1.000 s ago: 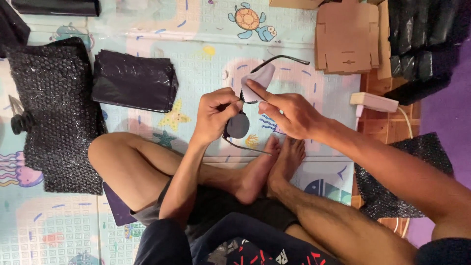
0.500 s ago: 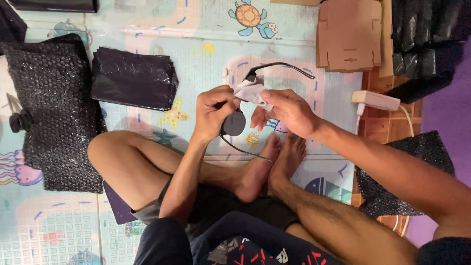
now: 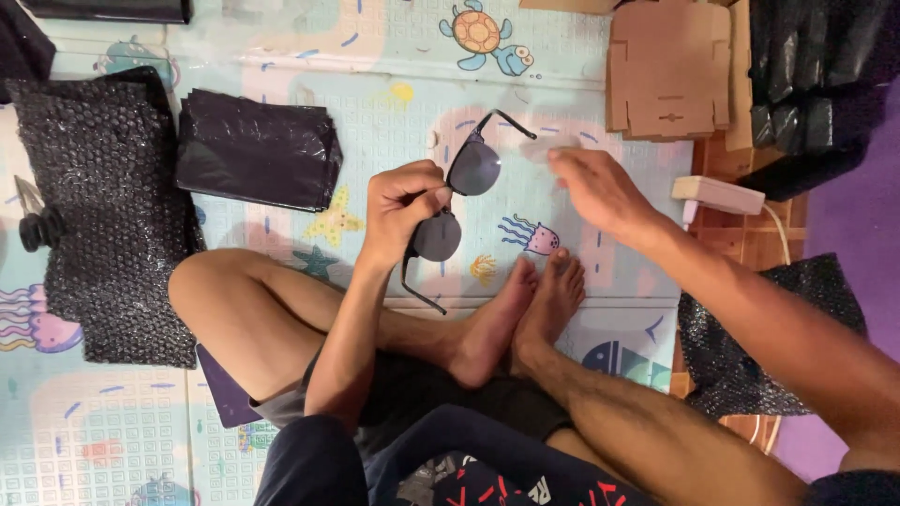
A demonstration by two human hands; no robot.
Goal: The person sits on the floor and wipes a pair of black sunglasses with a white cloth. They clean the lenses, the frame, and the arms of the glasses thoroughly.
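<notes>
My left hand (image 3: 401, 201) grips a pair of black sunglasses (image 3: 459, 201) by the bridge, both temples unfolded, dark lenses facing up. My right hand (image 3: 600, 192) is off to the right of the glasses, apart from them, fingers pinching a small clear plastic wrapper (image 3: 544, 147), blurred. Both hands hover above a sea-animal play mat (image 3: 394, 103), over my crossed legs and bare feet (image 3: 525, 314).
A stack of black plastic bags (image 3: 255, 150) lies left of the hands. Black bubble wrap (image 3: 98, 215) covers the far left, another piece (image 3: 750, 347) sits right. Flat cardboard boxes (image 3: 670, 66) and a white power strip (image 3: 717, 195) are at the upper right.
My right hand has pulled away from the sunglasses to the right with the clear wrapper. The lenses, covered by that hand before, are now in plain sight in my left hand.
</notes>
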